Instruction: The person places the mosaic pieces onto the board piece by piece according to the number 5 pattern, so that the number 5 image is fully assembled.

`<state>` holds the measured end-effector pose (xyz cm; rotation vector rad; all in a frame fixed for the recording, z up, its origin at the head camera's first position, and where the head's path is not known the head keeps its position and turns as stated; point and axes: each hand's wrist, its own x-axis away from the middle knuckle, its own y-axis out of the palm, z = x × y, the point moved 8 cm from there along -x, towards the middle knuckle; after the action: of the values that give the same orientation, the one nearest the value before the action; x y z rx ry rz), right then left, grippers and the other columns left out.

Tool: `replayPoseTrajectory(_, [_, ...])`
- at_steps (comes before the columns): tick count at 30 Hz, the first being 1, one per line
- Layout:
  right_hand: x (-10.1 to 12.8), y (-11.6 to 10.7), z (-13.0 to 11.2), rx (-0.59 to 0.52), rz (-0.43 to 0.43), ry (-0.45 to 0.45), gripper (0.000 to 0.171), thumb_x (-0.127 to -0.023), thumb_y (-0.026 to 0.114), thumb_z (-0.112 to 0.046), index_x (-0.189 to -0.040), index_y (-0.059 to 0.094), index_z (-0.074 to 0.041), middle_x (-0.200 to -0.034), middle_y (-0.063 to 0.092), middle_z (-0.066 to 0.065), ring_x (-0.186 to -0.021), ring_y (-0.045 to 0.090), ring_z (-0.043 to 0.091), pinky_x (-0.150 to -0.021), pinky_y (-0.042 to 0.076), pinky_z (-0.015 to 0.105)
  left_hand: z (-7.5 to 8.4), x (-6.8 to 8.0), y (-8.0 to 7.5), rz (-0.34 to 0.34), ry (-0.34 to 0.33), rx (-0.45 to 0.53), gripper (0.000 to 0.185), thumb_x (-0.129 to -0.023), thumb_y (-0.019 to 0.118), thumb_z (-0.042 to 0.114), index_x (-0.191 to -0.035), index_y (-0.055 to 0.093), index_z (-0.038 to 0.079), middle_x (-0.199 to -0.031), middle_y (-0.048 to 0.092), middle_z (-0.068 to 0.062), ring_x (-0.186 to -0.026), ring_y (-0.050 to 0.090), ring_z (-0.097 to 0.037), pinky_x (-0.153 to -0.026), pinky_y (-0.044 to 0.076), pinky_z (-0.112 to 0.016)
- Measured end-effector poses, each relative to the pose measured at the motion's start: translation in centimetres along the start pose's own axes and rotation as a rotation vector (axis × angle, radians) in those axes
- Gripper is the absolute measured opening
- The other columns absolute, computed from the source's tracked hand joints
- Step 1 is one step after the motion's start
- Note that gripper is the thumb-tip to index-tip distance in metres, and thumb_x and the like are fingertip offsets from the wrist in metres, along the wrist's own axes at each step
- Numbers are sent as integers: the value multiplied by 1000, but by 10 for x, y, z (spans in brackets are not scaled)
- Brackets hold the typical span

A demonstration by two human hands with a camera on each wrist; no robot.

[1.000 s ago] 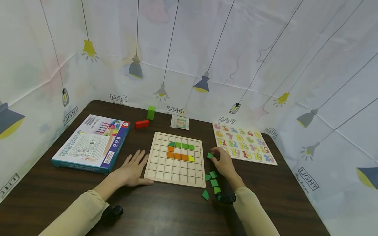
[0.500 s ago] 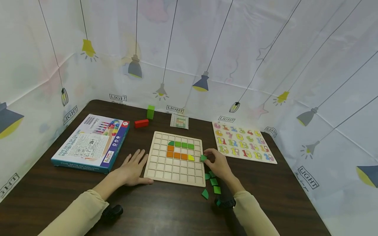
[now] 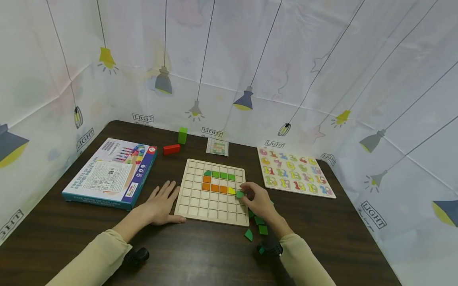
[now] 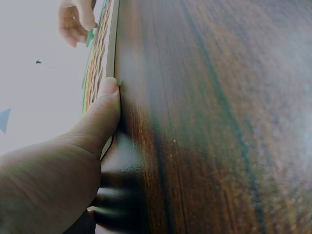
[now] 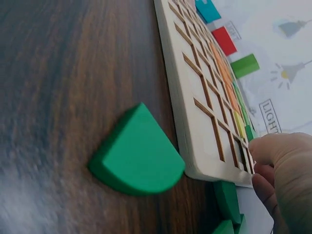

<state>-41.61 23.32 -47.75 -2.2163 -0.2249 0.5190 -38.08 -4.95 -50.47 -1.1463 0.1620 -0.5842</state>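
Note:
A wooden grid board [image 3: 200, 202] lies on the dark table, with green, orange and one yellow piece [image 3: 231, 191] set in its upper rows. My right hand [image 3: 244, 193] pinches a small green piece [image 3: 239, 194] over the board's right side, just right of the yellow piece. My left hand [image 3: 168, 202] lies flat on the table at the board's left edge. Its thumb [image 4: 100, 122] presses against the board's near corner. Several loose green pieces [image 3: 260, 227] lie beside the board's right front corner. One of them, a quarter-round piece [image 5: 136, 153], fills the right wrist view.
A number puzzle board [image 3: 295, 176] lies to the right and a colourful box [image 3: 111, 172] to the left. At the back are a red block [image 3: 171, 149], an upright green block [image 3: 183, 135] and a pattern card [image 3: 217, 147]. Printed curtains wall the table.
My right hand has carried the green piece leftward from beside the number puzzle to over the board's right columns. The left hand has stayed put.

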Motion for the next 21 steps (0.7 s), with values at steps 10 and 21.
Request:
replayPoseTrajectory(10, [-1, 9, -18, -32, -30, -71, 35, -81, 70, 2, -114, 60, -1, -98, 63, 10, -84, 63, 22, -71, 53, 32, -11, -9, 9, 24, -8, -32, 114, -74, 51, 78, -149, 19, -1, -155, 7, -23, -141, 2, -39, -109, 6, -58])
replayPoseTrajectory(21, [-3, 19, -17, 7, -60, -84, 34, -81, 69, 0, -113, 61, -4, -97, 64, 4, -86, 62, 15, -73, 53, 27, -15, -11, 12, 32, -5, -43, 114, -73, 49, 80, -150, 18, 0, -155, 7, -22, -141, 2, -38, -109, 6, -58])
